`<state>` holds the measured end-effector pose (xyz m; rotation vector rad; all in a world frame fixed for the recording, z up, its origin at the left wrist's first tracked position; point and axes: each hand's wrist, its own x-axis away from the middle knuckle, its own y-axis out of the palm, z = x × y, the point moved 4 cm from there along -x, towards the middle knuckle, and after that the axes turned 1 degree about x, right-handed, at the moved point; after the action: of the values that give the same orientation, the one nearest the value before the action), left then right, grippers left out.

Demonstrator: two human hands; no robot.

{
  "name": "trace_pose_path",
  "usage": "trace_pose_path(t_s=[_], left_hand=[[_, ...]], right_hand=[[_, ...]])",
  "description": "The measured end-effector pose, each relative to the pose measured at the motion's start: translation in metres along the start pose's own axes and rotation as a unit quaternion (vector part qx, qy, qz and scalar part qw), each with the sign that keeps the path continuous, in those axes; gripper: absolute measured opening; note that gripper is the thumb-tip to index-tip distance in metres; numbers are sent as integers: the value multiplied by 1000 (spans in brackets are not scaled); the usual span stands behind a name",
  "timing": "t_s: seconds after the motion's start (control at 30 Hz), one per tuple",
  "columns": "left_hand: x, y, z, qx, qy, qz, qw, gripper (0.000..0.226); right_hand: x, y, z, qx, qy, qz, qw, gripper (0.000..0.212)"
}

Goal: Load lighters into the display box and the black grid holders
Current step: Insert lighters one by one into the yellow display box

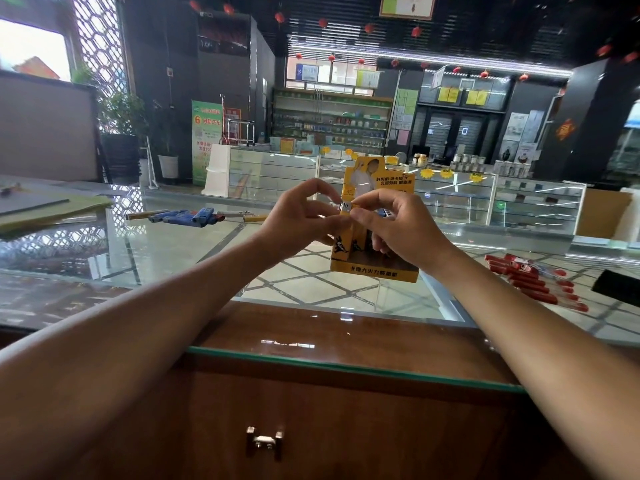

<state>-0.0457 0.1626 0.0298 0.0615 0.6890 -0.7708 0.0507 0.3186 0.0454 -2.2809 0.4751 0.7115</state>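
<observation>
A yellow cardboard display box [374, 268] with a printed backboard stands on the glass counter ahead of me. Over its front slots, my left hand [301, 216] and my right hand [398, 226] both pinch the silver top of one yellow lighter [345, 206]. A blue lighter top [382, 213] shows just behind my right fingers. Blue lighters [187, 216] lie in a loose pile at the far left of the counter. Red lighters [533, 282] lie in a row at the right. A black holder [616, 284] sits at the right edge, partly cut off.
The glass counter [173, 254] spreads left and right over a wooden cabinet with a metal handle [264, 441]. Yellow and white lighters [249, 216] lie by the blue pile. A green mat with a grey board [45, 209] lies far left. Shop showcases stand behind.
</observation>
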Motion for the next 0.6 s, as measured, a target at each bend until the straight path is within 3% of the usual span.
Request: trace_pose_path(t_s=[0.2, 0.3, 0.47, 0.6], left_hand=[[-4, -11, -7, 0, -3, 32, 999, 40], [-6, -17, -13, -80, -19, 47, 995, 48], [-5, -18, -40, -198, -124, -41, 971, 90], [-2, -17, -55, -347, -158, -130, 915, 132]], right_hand=[[-4, -10, 1, -20, -4, 37, 999, 12], [-5, -18, 5, -24, -7, 65, 998, 11], [-7, -26, 11, -2, -19, 101, 995, 6], [-7, -28, 17, 33, -22, 121, 992, 7]])
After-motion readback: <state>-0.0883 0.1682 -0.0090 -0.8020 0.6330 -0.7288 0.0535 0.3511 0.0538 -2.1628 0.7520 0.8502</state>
